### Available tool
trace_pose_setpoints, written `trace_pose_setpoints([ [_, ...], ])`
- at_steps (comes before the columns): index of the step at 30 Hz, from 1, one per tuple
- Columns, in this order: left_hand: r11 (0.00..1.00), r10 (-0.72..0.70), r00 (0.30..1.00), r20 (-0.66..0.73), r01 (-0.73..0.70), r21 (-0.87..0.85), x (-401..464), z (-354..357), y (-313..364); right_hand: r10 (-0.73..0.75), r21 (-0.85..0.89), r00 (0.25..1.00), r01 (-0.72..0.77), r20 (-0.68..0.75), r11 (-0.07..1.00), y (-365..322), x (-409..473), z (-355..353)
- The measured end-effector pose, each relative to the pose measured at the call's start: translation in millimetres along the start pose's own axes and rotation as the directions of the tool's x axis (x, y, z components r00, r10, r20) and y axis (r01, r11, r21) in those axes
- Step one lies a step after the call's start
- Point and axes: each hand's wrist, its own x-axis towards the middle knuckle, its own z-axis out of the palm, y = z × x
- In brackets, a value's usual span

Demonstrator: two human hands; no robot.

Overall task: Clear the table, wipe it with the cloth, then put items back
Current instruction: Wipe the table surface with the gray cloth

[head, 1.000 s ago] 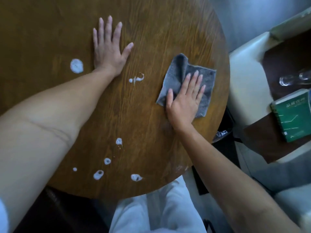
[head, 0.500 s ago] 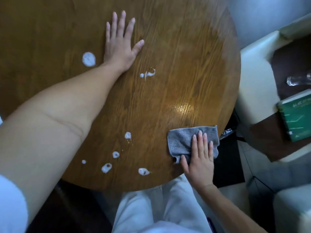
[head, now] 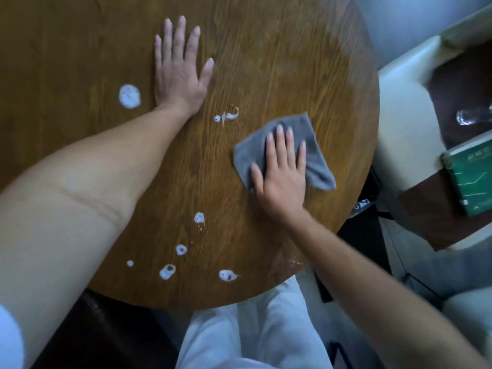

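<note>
I see the cloth (head: 311,153), grey, soft microfibre-looking, crumpled into a rough diamond w/ one corner folded over, lying flat on the right half of the round surface (head: 279,62). My right hand (head: 283,177) lies on top of it, palm down, fingers (head: 279,139) straight and a bit spread, pressing the fabric to the wood; nothing is curled round it. Left hand (head: 178,73) is planted flat on the bare wood further back, left of centre, fingers straight and fanned, holding nothing, well apart from the cloth.

Surface is brown wood w/ strong grain, circular edge. White foamy blobs (head: 129,96) are scattered on it: one big round spot just left of the left wrist, a smeared squiggle btw the two hands, and several small ring-shaped ones near the front edge. The wood looks slightly glossier around and behind the cloth.

At the right, on a dark-topped side table, sits a green book (head: 471,177) w/ white line graphics; its cover text is too small to read. A clear glass item (head: 474,117) lies behind it; can't tell what it is.
</note>
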Motion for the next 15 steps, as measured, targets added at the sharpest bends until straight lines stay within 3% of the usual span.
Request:
trace_pose_setpoints([
  [3, 1.0, 0.003, 1.0, -0.011, -0.003, 0.0, 0.8, 2.1, -1.0, 0.002, -0.072, 0.999, -0.005, -0.038, 0.997, -4.9, 79.3, -10.7],
  [5, 1.0, 0.007, 1.0, -0.018, -0.008, -0.011, 0.9, 1.8, -2.2, -0.001, -0.091, 1.0, -0.001, -0.022, 0.996, -12.2, 70.6, -6.2],
  [9, 1.0, 0.009, 1.0, -0.006, -0.009, -0.016, 1.9, 0.1, 0.0, -0.067, -0.029, 0.99, 0.071, 0.122, 0.997, -13.6, -82.0, 9.6],
  [12, 1.0, 0.006, 1.0, -0.007, -0.007, -0.016, 3.3, 1.8, -1.0, -0.034, -0.021, 0.99, 0.037, 0.134, 0.999, 12.8, -207.6, 15.9],
  [15, 1.0, -0.008, 1.0, -0.018, 0.008, -0.023, 2.2, 3.8, -2.0, 0.043, -0.089, 0.992, -0.033, 0.12, 0.995, 37.7, -244.4, 20.1],
])
